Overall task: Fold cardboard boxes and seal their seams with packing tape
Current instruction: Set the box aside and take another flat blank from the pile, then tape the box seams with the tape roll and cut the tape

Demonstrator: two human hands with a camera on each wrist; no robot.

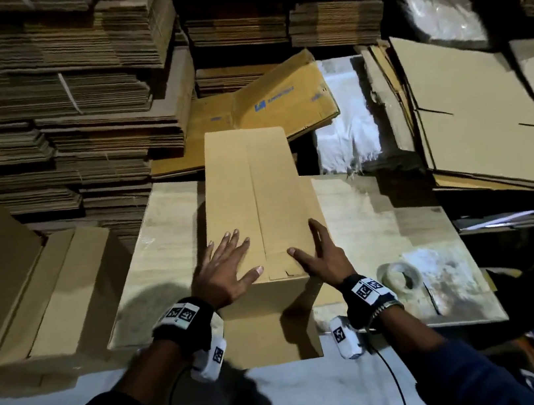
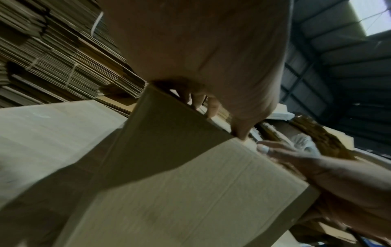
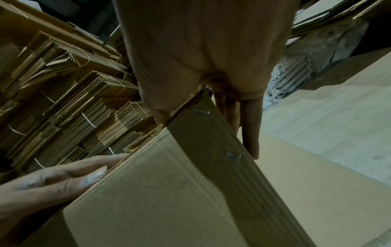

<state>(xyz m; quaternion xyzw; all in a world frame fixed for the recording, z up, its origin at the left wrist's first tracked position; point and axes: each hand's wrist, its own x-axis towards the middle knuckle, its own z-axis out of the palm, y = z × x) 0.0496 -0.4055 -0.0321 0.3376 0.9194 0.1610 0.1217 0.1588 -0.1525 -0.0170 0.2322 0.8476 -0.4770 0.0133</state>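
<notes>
Far left, two assembled boxes (image 1: 26,273) sit beside the work board, with flat cardboard stacks (image 1: 52,95) piled behind them. Centre: a long cardboard box (image 1: 255,204) stands on the wooden board (image 1: 384,230), its two top flaps folded down and meeting at a centre seam (image 1: 254,187), no tape visible on it. Left hand (image 1: 226,272) lies flat on the left flap near the box's near end, fingers straight and spread, pressing down, thumb stretched toward the seam; left wrist view shows its fingertips (image 2: 211,107) on the top edge. Right hand (image 1: 322,254) sits at the near right corner, thumb on the right flap beside the seam, fingers straight down the box's right side wall, so it clasps the corner loosely rather than clenching. Right wrist view shows staples (image 3: 201,112) along that side wall. Right of that hand, a tape roll (image 1: 399,276) lies on the board, untouched. Further right, loose flattened cartons (image 1: 472,102) lean in a pile.
</notes>
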